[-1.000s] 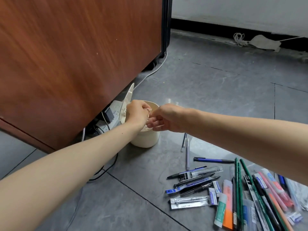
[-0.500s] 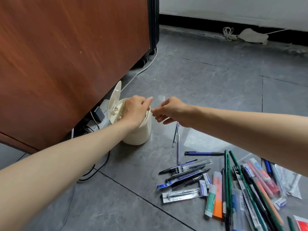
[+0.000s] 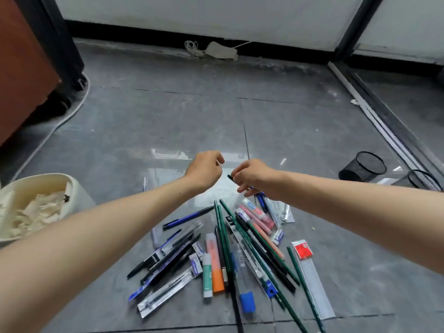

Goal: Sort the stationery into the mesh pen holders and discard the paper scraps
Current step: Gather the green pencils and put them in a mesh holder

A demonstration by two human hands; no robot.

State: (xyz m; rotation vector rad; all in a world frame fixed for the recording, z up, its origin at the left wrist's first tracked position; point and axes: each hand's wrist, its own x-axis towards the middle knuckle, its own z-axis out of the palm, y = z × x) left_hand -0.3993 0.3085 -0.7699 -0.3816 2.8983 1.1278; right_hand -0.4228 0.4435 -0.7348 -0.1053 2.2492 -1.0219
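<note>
Loose stationery (image 3: 230,251) lies spread on the grey floor: pens, green pencils, packaged refills, a glue stick (image 3: 207,272) and a clear ruler (image 3: 312,282). My right hand (image 3: 254,175) hovers above the far end of the pile and grips a dark pen (image 3: 230,177); only the pen's tip shows past the fingers. My left hand (image 3: 204,170) hangs just left of it with fingers curled, and I see nothing in it. Two black mesh pen holders (image 3: 365,165) (image 3: 424,180) stand at the right. A cream bin (image 3: 79,191) with paper scraps (image 3: 36,212) sits at the left.
A brown cabinet (image 3: 21,68) with a dark post and a grey cable (image 3: 72,111) fills the far left. A metal floor track (image 3: 374,116) runs along the right. A coiled white cord (image 3: 192,48) lies by the back wall.
Both hands have left the bin and moved right, over the stationery pile. The view swung right, bringing in the mesh holders. My right hand now holds a dark pen.
</note>
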